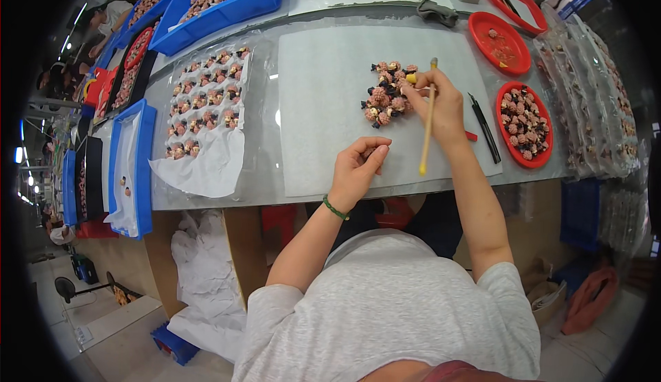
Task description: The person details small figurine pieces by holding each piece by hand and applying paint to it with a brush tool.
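Note:
On a white sheet [323, 106] lies a cluster of small pink, black and cream figurines [381, 97]. At its right side is my right hand [441, 96], closed around a slim yellow stick [427, 134] that slants down toward the table's near edge. A small yellow piece [411, 78] shows by that hand's fingertips, and I cannot tell whether it is held. My left hand [359, 166] is nearer to me, over the sheet's front part, its fingers curled and thumb drawn in. Whatever may be between those fingers is hidden.
Rows of figurines sit on a paper-lined tray [206, 99] at left. Red dishes stand at right, one holding many figurines [525, 124]. A black pen-like tool [485, 128] lies beside my right forearm. Stacked clear trays [585, 99] border the right; a blue bin [265, 0] stands behind.

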Tool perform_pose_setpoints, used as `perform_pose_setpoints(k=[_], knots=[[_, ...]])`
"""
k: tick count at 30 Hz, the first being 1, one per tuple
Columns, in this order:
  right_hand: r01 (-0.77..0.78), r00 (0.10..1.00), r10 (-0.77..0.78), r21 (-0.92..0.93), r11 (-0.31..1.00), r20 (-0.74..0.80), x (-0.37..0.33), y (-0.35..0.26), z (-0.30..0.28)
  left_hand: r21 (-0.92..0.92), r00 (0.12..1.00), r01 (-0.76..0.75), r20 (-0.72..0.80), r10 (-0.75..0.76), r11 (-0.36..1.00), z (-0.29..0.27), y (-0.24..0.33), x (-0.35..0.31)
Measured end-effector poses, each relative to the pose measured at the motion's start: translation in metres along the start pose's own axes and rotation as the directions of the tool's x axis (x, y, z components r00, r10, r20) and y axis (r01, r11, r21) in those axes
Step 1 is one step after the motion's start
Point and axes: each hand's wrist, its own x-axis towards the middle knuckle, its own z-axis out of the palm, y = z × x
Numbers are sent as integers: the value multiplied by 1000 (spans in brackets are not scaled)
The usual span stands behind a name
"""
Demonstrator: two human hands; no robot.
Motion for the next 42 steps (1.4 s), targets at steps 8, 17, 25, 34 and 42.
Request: perform_pose_setpoints(k=[8, 17, 25, 34, 42], knots=[[-205, 964, 46, 628, 751, 261, -57, -11, -14, -386, 985, 139, 148, -88, 912, 11, 16, 10], [-242, 970, 174, 623, 744, 169, -72, -13, -8, -231, 981, 61, 195, -15, 971, 6, 16, 6], [-170, 985, 160, 616, 770, 72, -94, -5, 0, -231, 989, 96, 131, -67, 968, 7, 15, 3], [177, 984, -175, 368, 913, -41, -104, 13, -3, -320, 987, 19, 156, 33, 947, 6, 18, 0], [190, 982, -183, 385, 903, -55, -104, 13, -2, -246, 984, -33, 163, 74, 969, 6, 17, 0]])
